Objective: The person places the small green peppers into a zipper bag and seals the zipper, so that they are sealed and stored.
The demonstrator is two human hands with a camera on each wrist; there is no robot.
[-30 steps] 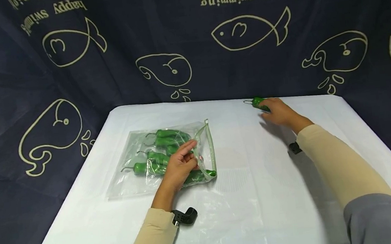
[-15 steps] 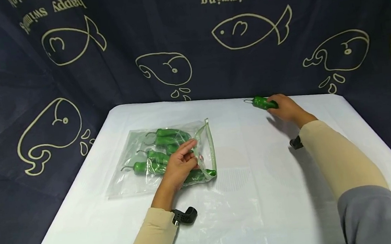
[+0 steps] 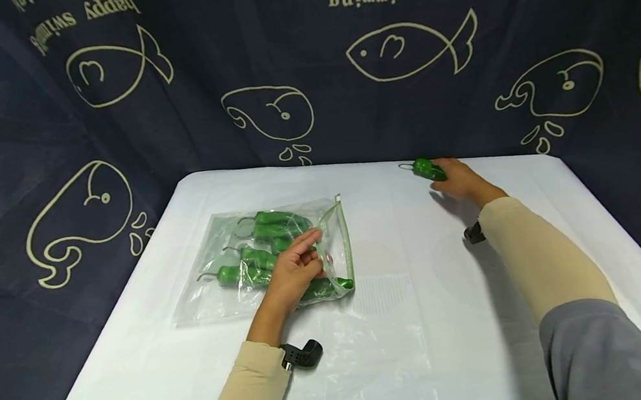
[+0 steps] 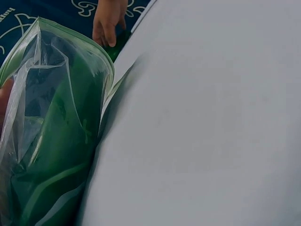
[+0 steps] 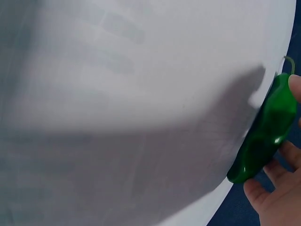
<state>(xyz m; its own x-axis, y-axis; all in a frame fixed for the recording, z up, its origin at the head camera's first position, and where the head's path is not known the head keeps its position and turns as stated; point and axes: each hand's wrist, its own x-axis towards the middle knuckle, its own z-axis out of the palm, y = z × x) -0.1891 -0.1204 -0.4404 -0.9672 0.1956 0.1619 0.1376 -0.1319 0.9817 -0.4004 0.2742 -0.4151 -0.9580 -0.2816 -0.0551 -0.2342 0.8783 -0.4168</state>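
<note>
A clear zip bag [image 3: 205, 306] lies flat with several green peppers [image 3: 256, 259] inside, its mouth parted toward the right. My left hand [image 3: 293, 271] pinches the upper layer at that mouth, index finger stretched along the edge. In the left wrist view the raised opening of the bag [image 4: 54, 52] shows, with a pepper behind the plastic. Near the table's far edge, my right hand [image 3: 460, 180] holds one loose green pepper [image 3: 425, 169], stem pointing left. Close up in the right wrist view, thumb and fingers bracket this pepper [image 5: 265, 127] from its right side.
A white cloth covers the table [image 3: 373, 364]. Behind it hangs a dark blue curtain [image 3: 310, 44] printed with fish and whales, meeting the table's far edge close behind the right hand. Black cameras sit at both wrists, the left wrist camera [image 3: 304, 355] among them.
My right hand shifted right along the loose pepper toward its tip, then came slightly back left. The pepper stayed almost in place. The left hand and bag have not moved.
</note>
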